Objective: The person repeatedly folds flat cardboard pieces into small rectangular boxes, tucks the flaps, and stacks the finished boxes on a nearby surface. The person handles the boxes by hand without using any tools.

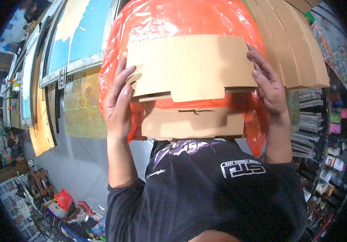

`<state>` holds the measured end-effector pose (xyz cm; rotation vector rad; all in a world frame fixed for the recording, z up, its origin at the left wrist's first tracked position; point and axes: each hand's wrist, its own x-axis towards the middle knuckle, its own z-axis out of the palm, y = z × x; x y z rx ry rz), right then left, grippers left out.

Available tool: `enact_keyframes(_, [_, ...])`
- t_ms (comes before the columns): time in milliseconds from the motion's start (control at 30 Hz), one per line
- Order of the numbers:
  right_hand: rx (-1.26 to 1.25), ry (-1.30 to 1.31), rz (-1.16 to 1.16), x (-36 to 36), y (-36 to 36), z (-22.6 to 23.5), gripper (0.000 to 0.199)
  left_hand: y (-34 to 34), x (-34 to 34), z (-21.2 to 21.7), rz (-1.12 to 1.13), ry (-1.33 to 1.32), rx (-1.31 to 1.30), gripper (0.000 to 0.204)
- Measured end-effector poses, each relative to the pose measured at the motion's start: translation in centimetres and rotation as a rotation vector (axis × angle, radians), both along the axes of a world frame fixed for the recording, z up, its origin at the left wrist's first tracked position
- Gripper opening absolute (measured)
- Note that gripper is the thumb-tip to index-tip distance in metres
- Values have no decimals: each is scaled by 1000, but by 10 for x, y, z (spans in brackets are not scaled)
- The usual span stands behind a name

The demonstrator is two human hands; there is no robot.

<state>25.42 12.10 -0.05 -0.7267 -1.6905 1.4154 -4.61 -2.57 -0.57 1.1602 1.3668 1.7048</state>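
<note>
A tan cardboard piece (189, 66) with notched lower corners is held up between my two hands. My left hand (119, 105) grips its left edge, fingertips bent over the rim. At the opposite edge, my right hand (268, 88) curls its fingers against the board; part of that grip is hidden. Behind and below the piece spreads glossy red plastic sheeting (161, 18). Nearer my body, another cardboard piece (193, 125) lies on the red plastic, with a dark slot or mark at its top edge.
Stacked flat cardboard (298, 52) lies at the right of the red plastic. At the left are framed blue screens (82, 34) and a stained board (82, 105). Jars and containers (333, 163) line the right side. Assorted clutter, including a red item (63, 199), covers the lower left.
</note>
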Motion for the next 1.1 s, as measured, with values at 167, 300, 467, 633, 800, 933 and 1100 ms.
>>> enact_keyframes(167, [242,-141,-175,-17,-11,4,32,-4,25,6,250,391,-69,37])
enact_keyframes(300, [598,-441,-191,-22,-17,22,45,3,42,18,319,723,-81,64])
enact_keyframes(467, [653,-511,-321,-41,-29,24,61,10,51,21,363,670,-108,66])
enact_keyframes(633, [699,-497,-341,-46,-30,19,54,13,51,16,396,633,-102,63])
enact_keyframes(800, [716,-467,-351,-46,-30,15,52,13,49,12,405,716,-61,62])
enact_keyframes(933, [699,-451,-340,-46,-32,15,53,11,49,10,400,713,-22,62])
enact_keyframes(1100, [714,-465,-337,-45,-35,16,54,9,49,9,389,688,-11,64])
